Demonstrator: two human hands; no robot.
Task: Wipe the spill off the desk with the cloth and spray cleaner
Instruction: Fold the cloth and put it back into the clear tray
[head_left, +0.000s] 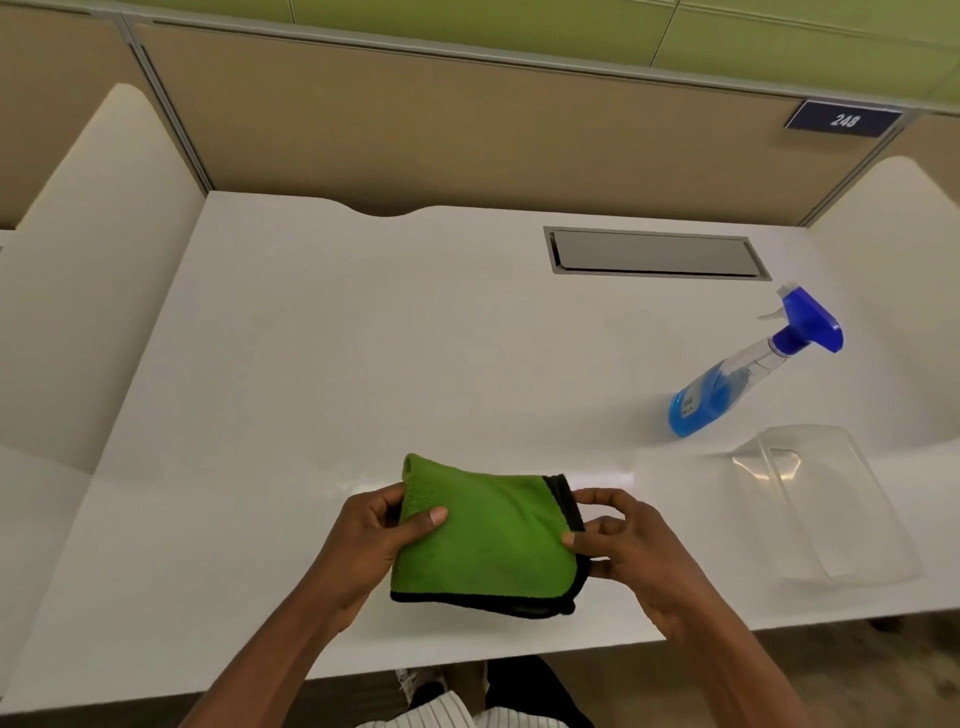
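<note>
A folded green cloth (488, 540) with a black border is held just above the white desk (363, 353), near its front edge. My left hand (374, 535) grips the cloth's left side with the thumb on top. My right hand (618, 545) pinches its black-edged right side. A spray bottle (727, 379) with blue liquid and a blue trigger head stands at the right, well away from both hands. A faint wet sheen (613, 475) shows on the desk just beyond the cloth; I cannot make out a distinct spill.
A clear plastic container (831, 499) lies on the desk at the right, in front of the bottle. A grey cable hatch (654, 253) is set into the desk at the back. Beige partition panels close off the back and sides.
</note>
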